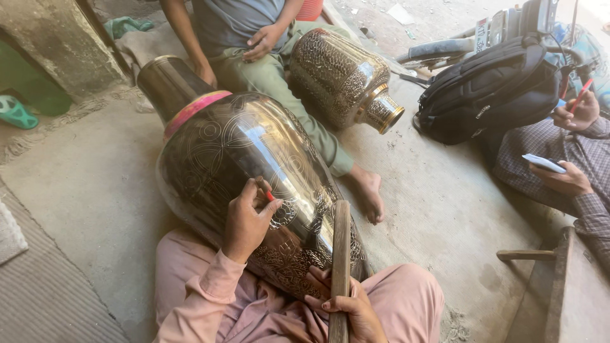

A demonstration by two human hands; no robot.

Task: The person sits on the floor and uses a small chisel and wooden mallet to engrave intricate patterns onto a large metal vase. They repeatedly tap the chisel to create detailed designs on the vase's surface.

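Note:
A large dark shiny metal vase [254, 146] with engraved circular patterns and a pink band at its neck lies tilted across my lap. My left hand [244, 222] rests on its side, pinching a small red-tipped engraving tool [269, 195] against the metal. Lower down, my right hand [349, 311] grips a wooden stick [341, 241] that stands upright against the vase's lower body. My pink sleeves and trousers fill the bottom of the view.
Opposite me a person in green trousers sits with a hand at the vase's neck and a bare foot [370, 190] beside it. A second engraved vase [337, 73] lies by them. At right are a black backpack [495, 89], a person's hand holding a phone [543, 163], and a wooden bench [559, 286].

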